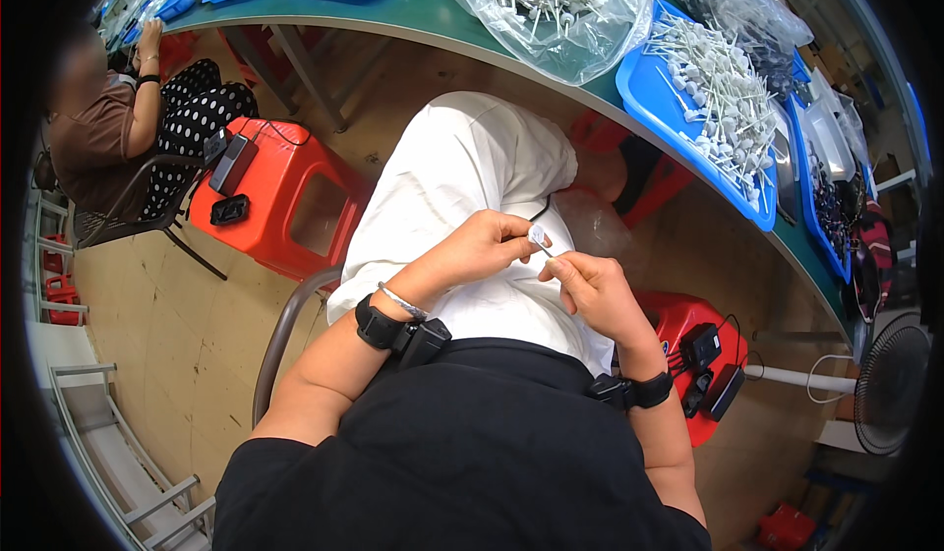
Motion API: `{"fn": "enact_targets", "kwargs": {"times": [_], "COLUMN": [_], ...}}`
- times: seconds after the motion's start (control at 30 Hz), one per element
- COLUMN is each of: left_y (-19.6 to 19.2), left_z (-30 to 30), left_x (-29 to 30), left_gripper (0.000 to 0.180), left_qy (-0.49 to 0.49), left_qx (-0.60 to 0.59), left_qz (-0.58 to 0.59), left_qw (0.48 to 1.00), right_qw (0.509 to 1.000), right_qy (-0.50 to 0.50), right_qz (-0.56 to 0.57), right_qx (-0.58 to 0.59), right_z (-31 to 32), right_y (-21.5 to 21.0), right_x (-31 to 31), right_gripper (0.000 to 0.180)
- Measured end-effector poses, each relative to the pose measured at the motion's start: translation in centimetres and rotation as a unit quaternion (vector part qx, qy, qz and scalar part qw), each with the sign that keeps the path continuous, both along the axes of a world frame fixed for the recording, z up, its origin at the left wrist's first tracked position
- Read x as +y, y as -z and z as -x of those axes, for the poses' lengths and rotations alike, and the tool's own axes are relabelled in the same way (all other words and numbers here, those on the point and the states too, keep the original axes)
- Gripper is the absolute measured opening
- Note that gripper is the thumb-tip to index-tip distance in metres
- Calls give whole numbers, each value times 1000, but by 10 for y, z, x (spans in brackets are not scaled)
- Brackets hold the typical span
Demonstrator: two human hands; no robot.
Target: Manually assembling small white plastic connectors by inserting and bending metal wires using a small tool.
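Observation:
Above my lap, my left hand [484, 248] pinches a small white-headed stick [537, 236] by its head between thumb and fingers. My right hand [598, 293] is closed on the thin stem of the same piece, with its thumb and forefinger close to the head. The piece is tilted, its head up and to the left. What the head is made of is too small to make out. Many similar white-headed sticks [710, 94] lie heaped in a blue tray [644, 104] on the table at the right.
A clear plastic bag [565, 50] of similar pieces lies on the green table [462, 22]. Red stools [285, 192] stand on both sides, holding black devices [700, 347]. A fan [890, 384] is at the far right. Another person [108, 128] sits at the left.

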State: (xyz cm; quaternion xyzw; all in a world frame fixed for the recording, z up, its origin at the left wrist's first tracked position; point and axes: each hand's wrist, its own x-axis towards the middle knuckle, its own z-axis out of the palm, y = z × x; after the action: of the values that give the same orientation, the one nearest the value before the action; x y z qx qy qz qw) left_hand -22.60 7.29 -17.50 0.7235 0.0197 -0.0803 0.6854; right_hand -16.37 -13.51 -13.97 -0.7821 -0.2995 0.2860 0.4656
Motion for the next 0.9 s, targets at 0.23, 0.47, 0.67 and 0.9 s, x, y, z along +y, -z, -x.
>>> {"fn": "enact_targets", "kwargs": {"times": [0.23,0.47,0.67,0.9], "left_y": [-2,5,9,6], "left_z": [0,-2,-3,-3], "left_x": [0,2,3,2], "left_gripper": [22,22,21,20], "left_qy": [6,4,5,4], "left_qx": [1,6,29,14], "left_qz": [5,7,5,5], "left_qw": [1000,1000,1000,1000], "right_qw": [979,999,999,997], "right_qy": [-19,-2,3,7], "right_qz": [-24,17,31,34], "right_qx": [202,42,-9,-63], "right_z": [-5,1,2,2], "right_y": [0,-7,-10,-6], "right_x": [-2,-1,0,0], "right_gripper": [33,29,27,25]}}
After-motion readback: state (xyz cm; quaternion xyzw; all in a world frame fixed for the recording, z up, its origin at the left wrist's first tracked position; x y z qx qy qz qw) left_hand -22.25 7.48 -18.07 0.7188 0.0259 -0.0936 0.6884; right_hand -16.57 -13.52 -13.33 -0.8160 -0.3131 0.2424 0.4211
